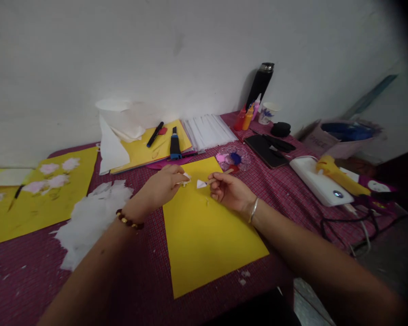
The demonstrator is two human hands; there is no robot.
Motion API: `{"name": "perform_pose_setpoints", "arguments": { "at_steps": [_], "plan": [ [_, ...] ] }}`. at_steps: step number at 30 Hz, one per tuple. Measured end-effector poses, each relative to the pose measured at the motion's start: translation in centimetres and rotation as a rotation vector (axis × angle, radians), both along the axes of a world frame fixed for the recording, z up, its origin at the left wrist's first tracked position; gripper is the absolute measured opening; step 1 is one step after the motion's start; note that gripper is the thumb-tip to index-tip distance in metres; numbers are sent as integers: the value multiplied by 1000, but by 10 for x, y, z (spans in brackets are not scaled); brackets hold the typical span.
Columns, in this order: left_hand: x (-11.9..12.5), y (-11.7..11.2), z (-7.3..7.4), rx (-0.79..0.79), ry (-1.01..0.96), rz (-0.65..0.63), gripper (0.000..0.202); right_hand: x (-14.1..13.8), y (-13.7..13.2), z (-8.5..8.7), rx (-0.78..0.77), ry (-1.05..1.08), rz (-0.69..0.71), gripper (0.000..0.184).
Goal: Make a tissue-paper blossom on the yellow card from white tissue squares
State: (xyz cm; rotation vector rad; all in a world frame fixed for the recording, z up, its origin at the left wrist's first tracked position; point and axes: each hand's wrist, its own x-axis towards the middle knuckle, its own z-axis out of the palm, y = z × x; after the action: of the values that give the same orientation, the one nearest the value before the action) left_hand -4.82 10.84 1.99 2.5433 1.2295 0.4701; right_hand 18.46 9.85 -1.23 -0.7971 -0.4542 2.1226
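Note:
My left hand [166,183] is over the upper left edge of a yellow sheet of paper [212,240], its fingers closed at a small, crumpled white paper piece [186,178]. Across from it, my right hand [229,190] grips a thin wooden stick [229,171] whose back end sticks out above the fingers. At the stick's front end is a small white paper piece [201,184], pointing toward the left hand and apart from it. A tiny pale scrap [207,202] lies on the sheet just below.
Left lie torn white tissue sheets [91,217] and a yellow sheet with pale pink paper flowers [78,199]. Behind are a box cutter [175,144], a marker [155,134] and a plastic paint dish [236,158]. Right stand paint bottles [247,118], a power bank [321,181] and a yellow glue gun [342,174].

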Motion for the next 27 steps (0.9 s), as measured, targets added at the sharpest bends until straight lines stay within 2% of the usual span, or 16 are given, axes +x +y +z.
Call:
{"name": "perform_pose_setpoints", "arguments": {
  "at_steps": [6,12,19,21,24,27],
  "plan": [
    [9,20,-15,-43,-2,-42,20,2,6,-1,110,-86,-54,10],
    [4,33,-28,-112,-125,113,15,2,8,1,289,-161,-72,22],
    [1,37,-39,-111,-243,193,10,-8,18,1,591,-515,-66,22],
    [-3,36,-39,-217,-342,151,14,-12,19,-1,613,-539,-65,21],
    [-9,33,-39,-384,-465,21,26,-15,20,-5,566,-501,-113,22],
    [-8,31,-40,-344,-470,9,20,-13,22,-7,516,-447,-121,25]
  ]
}}
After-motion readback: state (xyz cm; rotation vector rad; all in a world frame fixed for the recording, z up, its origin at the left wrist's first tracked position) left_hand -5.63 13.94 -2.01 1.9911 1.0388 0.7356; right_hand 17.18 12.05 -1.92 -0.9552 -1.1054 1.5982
